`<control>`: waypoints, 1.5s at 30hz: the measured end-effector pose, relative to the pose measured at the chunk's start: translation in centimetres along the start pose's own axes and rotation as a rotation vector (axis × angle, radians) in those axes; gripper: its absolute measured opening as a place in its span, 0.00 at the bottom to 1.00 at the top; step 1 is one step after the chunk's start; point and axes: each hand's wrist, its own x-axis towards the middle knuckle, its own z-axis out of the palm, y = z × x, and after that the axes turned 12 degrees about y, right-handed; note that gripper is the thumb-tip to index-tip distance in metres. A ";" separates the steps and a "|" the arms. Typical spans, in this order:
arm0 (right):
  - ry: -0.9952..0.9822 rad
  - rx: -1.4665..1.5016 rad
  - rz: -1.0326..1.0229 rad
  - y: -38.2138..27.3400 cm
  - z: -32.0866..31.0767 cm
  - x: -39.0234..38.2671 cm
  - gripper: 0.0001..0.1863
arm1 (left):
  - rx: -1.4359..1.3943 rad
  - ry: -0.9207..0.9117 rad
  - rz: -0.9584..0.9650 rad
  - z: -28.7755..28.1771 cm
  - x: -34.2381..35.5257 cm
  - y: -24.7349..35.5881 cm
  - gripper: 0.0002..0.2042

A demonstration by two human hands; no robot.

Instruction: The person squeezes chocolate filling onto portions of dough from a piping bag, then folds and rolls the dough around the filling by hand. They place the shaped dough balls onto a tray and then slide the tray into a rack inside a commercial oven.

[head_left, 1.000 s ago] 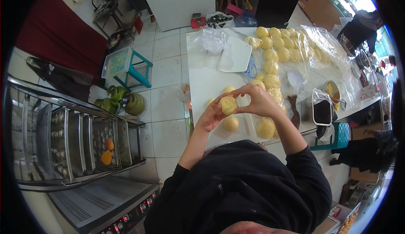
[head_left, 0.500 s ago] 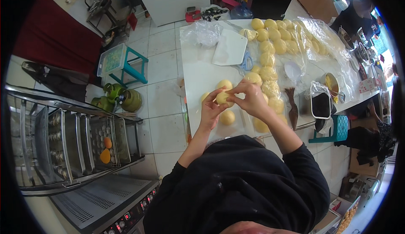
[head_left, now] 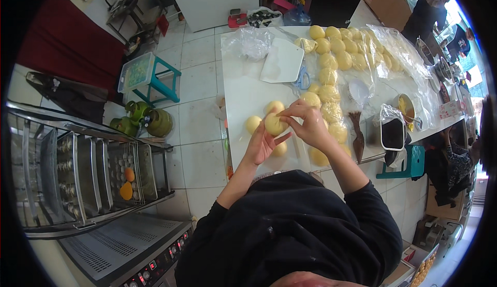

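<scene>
Over the near left part of the white table (head_left: 243, 93), my left hand (head_left: 263, 146) holds a pale yellow dough ball (head_left: 275, 126) on its fingers, thumb apart. From the right, my right hand (head_left: 309, 124) pinches at the ball's upper right edge; whatever sits between those fingertips is too small to make out. Around my hands, loose dough balls lie on the table, one at the left (head_left: 253, 124), one behind (head_left: 274, 106) and one partly hidden by my left hand (head_left: 280, 149). To the right, several more dough balls (head_left: 328, 76) stand in rows, many under clear plastic film (head_left: 380, 54).
A white board (head_left: 282, 60) and blue scissors (head_left: 303, 77) lie farther back. On the right are a brown tapered thing (head_left: 356, 131), a dark-filled tub (head_left: 393, 133) and a metal bowl (head_left: 406, 106). A tray rack (head_left: 93, 173) stands at left. Another person (head_left: 427, 15) is at far right.
The left fingers have opened out from around the dough ball, which now shows more fully. My right hand still pinches at it. The person at far right has become more upright.
</scene>
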 end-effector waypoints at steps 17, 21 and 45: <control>0.045 -0.150 -0.040 0.1 0.2 -1.2 0.07 | -0.124 -0.173 -0.018 -0.6 -0.3 0.0 0.21; 0.007 -0.050 0.062 -0.9 -0.1 -0.6 0.06 | 0.069 -0.140 0.153 -1.0 -0.2 0.1 0.22; -0.013 -0.131 0.070 1.2 1.1 -0.7 0.07 | 0.370 0.129 0.353 0.9 -0.1 -0.6 0.21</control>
